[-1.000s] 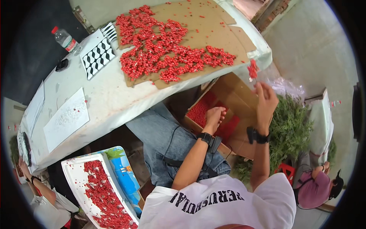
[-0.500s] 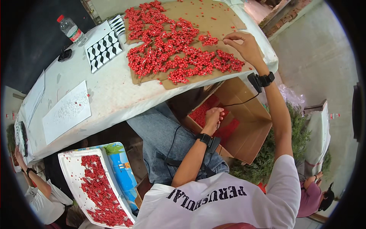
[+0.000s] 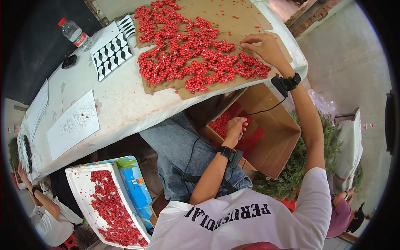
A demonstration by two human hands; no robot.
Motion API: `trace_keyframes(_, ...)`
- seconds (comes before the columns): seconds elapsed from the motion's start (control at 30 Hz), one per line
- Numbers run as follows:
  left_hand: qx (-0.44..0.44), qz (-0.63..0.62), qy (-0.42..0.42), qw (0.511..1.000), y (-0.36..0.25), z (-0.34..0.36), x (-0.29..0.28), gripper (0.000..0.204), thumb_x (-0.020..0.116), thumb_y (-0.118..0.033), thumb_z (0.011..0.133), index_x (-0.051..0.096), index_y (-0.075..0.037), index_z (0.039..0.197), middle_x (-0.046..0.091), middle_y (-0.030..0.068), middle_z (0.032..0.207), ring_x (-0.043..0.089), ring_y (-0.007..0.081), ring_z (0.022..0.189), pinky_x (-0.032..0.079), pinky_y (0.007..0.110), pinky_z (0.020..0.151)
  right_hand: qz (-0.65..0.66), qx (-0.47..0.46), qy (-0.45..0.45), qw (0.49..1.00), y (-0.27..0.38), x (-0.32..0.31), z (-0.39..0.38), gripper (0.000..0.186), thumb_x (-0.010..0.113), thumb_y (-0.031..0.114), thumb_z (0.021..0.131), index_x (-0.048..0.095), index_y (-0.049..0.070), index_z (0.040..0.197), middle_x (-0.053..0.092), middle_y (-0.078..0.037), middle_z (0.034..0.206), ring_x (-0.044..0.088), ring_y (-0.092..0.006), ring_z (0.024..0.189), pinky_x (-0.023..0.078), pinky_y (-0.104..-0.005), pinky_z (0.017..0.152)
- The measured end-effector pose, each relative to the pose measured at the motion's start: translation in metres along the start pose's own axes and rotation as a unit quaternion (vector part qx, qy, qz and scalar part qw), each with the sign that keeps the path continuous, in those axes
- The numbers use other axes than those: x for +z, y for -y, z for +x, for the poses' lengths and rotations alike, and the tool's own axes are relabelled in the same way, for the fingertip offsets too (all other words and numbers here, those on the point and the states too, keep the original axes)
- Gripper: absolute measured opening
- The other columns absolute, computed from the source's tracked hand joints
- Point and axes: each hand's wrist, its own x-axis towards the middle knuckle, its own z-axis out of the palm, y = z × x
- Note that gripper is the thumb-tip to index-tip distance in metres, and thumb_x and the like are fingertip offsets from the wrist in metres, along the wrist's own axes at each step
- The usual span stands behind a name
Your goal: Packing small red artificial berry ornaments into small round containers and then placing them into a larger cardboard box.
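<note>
Over the table's near right part, my right hand (image 3: 263,46) has thumb and forefinger pinched at the thin stem end of a small sprig of red berries (image 3: 224,46). This sprig lies against a large spread of berry sprigs (image 3: 179,56) on brown cardboard (image 3: 200,92). Lower down, my left hand (image 3: 236,128) hangs above the open cardboard box (image 3: 271,156), its fingers curled closed. Whatever it holds, if anything, is hidden. Loose red berries (image 3: 219,125) and red material fill part of the box. Each wrist wears a black strapped device with a cable.
At left on the white-covered table (image 3: 121,93) are a capped bottle (image 3: 76,34), a patterned black-and-white pad (image 3: 111,54) and a white sheet (image 3: 74,125). A white foam tray (image 3: 79,196) of red berries stands lower left. Green foliage (image 3: 318,141) is right; other people sit at both edges.
My right hand has shifted slightly left with the berry sprig, which now sits closer to the spread. The left hand stays curled above the box. The view has shifted slightly.
</note>
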Motion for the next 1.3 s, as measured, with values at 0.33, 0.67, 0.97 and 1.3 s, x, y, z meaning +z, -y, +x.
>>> trace_keyframes(0.33, 0.166, -0.063, 0.147, 0.973, 0.039, 0.038, -0.009, 0.019, 0.063, -0.026, 0.083, 0.066, -0.007, 0.085, 0.064, 0.0070, 0.074, 0.057, 0.0158, 0.060, 0.044, 0.031, 0.050, 0.041, 0.051, -0.005, 0.998, 0.020, -0.017, -0.009, 0.029, 0.062, 0.016, 0.092, 0.065, -0.003, 0.114, 0.069, -0.010, 0.111, 0.063, -0.0140, 0.099, 0.048, -0.0266, 0.088)
trace_keyframes(0.67, 0.402, 0.332, 0.108, 0.847, -0.151, -0.258, -0.070, 0.014, 0.070, -0.017, 0.076, 0.072, -0.003, 0.080, 0.068, 0.0089, 0.068, 0.064, 0.0158, 0.062, 0.048, 0.029, 0.058, 0.035, 0.038, -0.248, 0.967, 0.136, 0.046, -0.138, 0.030, 0.059, 0.015, 0.095, 0.061, 0.001, 0.121, 0.068, -0.009, 0.099, 0.062, -0.0154, 0.090, 0.048, -0.0283, 0.085)
trace_keyframes(0.97, 0.312, 0.052, -0.469, 0.825, -0.068, -0.428, -0.219, 0.022, 0.065, -0.023, 0.090, 0.064, -0.005, 0.078, 0.058, -0.0026, 0.068, 0.053, 0.0035, 0.062, 0.038, 0.019, 0.053, 0.237, 0.214, 0.024, 0.947, 0.034, 0.201, -0.263, 0.031, 0.058, 0.012, 0.094, 0.056, 0.002, 0.124, 0.066, -0.008, 0.091, 0.060, -0.0120, 0.081, 0.049, -0.0259, 0.074)
trace_keyframes(1.3, 0.273, -0.026, -0.433, 0.859, -0.009, -0.363, -0.204, 0.026, 0.063, -0.026, 0.092, 0.062, -0.008, 0.073, 0.057, -0.0031, 0.064, 0.049, 0.0026, 0.057, 0.036, 0.019, 0.050, 0.274, 0.214, 0.224, 0.911, -0.235, 0.374, -0.404, 0.049, 0.061, 0.022, 0.087, 0.048, 0.006, 0.132, 0.055, -0.013, 0.121, 0.056, -0.0258, 0.108, 0.047, -0.0379, 0.088)
